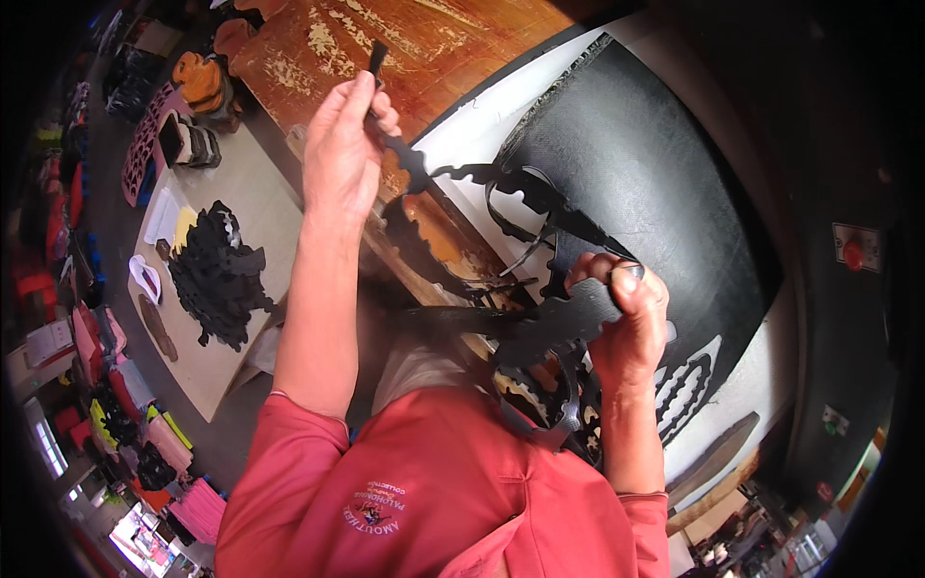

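Note:
A thin, wavy-edged black strip of leather-like scrap (409, 166) stretches between my hands. Its upper end is pinched in my left hand (345, 144), raised at the upper middle. My right hand (628, 313) is closed around a bunch of the same black offcuts (564, 323), some of which loop and hang down in front of my shirt. Behind the right hand, a large black sheet (636, 154) lies on a white board (472, 130). Scalloped cut-out outlines (689, 385) show at the sheet's lower corner. The lower ends of the hanging scraps are tangled and partly dark.
On a pale table (255, 183) to the left lies a heap of black cut pieces (220, 275), near several stacked blocks (198, 144). A worn wooden table (424, 58) stands ahead. Along the right runs a dark machine body with a red button (853, 253).

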`<move>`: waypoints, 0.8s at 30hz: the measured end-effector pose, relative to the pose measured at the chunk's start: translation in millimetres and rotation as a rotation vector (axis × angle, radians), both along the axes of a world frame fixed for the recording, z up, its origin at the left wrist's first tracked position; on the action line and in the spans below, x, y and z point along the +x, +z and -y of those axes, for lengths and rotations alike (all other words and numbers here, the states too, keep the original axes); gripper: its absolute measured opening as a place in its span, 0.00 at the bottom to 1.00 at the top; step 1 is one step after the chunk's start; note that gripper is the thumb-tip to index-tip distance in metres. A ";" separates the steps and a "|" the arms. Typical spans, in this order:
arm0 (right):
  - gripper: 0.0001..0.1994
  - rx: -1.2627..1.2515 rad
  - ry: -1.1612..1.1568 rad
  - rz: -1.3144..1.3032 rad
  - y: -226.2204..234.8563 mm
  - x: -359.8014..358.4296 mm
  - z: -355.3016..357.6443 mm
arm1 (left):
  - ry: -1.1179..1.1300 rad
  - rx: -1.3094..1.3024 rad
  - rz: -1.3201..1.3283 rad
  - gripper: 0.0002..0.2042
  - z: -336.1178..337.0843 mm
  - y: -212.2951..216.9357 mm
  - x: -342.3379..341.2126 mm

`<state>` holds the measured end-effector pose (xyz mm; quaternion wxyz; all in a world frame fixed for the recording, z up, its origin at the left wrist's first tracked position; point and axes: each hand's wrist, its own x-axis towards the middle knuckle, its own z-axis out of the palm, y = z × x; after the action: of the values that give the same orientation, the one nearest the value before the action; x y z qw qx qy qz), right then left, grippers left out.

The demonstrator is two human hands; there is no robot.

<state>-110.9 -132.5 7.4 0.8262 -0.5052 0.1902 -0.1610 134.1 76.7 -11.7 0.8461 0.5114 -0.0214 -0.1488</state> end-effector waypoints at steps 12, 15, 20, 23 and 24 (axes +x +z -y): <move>0.18 0.425 0.035 0.164 -4.5 4.9 40.6 | -0.549 0.467 -0.079 0.28 -15.9 9.6 -90.8; 0.15 0.467 0.051 0.195 -4.6 10.4 48.6 | -0.626 0.418 -0.072 0.32 -24.0 -0.3 -98.0; 0.15 0.250 0.037 -0.017 -10.9 19.1 70.8 | -0.688 0.435 0.238 0.24 -26.2 -20.3 -101.5; 0.11 -0.186 -0.068 -0.285 -14.3 21.8 89.8 | -0.672 0.353 0.214 0.19 -29.1 -16.0 -107.3; 0.11 -0.250 -0.008 -0.302 -13.9 22.7 95.4 | -0.713 0.304 0.042 0.18 -32.6 -9.8 -109.2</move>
<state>-88.1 -227.9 -6.4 0.7184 -0.6216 0.2927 -0.1091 24.9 109.3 -21.5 0.6551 0.5945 -0.1927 -0.4245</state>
